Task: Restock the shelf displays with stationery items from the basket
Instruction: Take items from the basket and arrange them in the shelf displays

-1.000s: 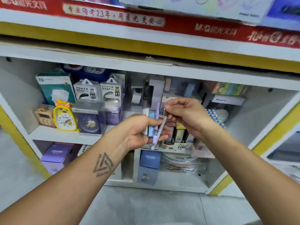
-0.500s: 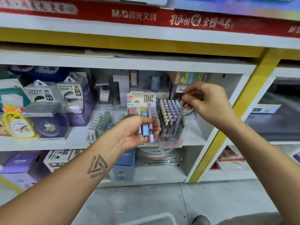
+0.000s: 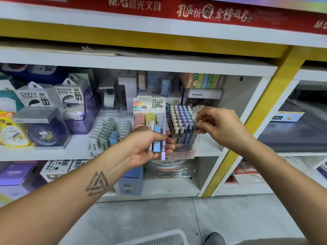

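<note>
Left hand (image 3: 150, 147), palm turned up, fingers curled round a small bunch of stationery: a slim lilac plastic pen (image 3: 163, 137) standing upright at the front, a flat light-blue rectangular case (image 3: 157, 138) just beside it, and a pale item behind, too hidden to name. Right hand (image 3: 219, 127) at the right edge of a clear plastic pen holder (image 3: 184, 147), thumb and fingertips pinched on the top of a grey pen (image 3: 195, 129) at the holder's outer row; whether fully seated in the holder, cannot tell. Packed in that holder, upright rows of pastel capped pens (image 3: 180, 117) in white, lilac and blue. Directly behind the left hand, a cardboard display box of pencil-lead cases (image 3: 150, 110) with pink, yellow and striped rows under a printed header card. Further left on the same white shelf board (image 3: 53, 153), a tiered tray of small green and blue boxed items (image 3: 109, 131), white boxes marked POWER BANK (image 3: 35, 99), a round dark-blue clock in a clear case (image 3: 43, 134) and a yellow cartoon alarm clock (image 3: 10, 131). On the shelf below, a blue carton (image 3: 131, 181) and a purple box (image 3: 16, 173). Above everything, a red banner strip with white lettering (image 3: 177, 11). At the bottom edge, on the grey floor (image 3: 159, 214), the rim of a white plastic mesh basket (image 3: 159, 237), with a dark shoe (image 3: 215, 238) just beside it.
</note>
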`<state>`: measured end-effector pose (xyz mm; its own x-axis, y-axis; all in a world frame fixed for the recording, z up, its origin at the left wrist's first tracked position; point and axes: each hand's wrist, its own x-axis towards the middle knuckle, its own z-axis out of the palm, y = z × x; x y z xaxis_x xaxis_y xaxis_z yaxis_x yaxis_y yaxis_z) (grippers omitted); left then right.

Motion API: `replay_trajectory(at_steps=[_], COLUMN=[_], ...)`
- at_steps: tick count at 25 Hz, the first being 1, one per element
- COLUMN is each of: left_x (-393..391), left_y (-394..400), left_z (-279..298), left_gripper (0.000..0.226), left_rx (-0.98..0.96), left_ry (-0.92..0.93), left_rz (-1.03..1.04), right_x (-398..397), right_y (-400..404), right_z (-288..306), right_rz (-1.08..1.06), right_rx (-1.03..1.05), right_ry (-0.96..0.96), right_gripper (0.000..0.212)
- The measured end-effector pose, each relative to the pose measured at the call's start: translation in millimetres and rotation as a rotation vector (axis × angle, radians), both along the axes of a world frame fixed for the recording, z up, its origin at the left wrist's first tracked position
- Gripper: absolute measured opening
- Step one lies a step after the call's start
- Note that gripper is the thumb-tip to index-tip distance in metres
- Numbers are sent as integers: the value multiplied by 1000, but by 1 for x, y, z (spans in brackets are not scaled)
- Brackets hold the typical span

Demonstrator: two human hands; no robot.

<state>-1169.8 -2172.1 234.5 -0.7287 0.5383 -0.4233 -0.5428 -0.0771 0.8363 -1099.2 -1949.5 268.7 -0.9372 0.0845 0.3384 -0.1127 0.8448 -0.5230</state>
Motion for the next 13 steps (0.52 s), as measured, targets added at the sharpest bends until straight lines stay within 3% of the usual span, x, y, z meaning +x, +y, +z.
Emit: replay_trajectory(at_steps=[13], left_x=[-5], left_y=[-8], left_z=[-6], left_gripper=[14], left_rx=[-13], left_ry=[32], left_rz=[25], right_x=[-3], right_y=[-3], right_z=[3], right_rz=[-2], right_rx=[100], right_ry=[20], right_gripper=[5])
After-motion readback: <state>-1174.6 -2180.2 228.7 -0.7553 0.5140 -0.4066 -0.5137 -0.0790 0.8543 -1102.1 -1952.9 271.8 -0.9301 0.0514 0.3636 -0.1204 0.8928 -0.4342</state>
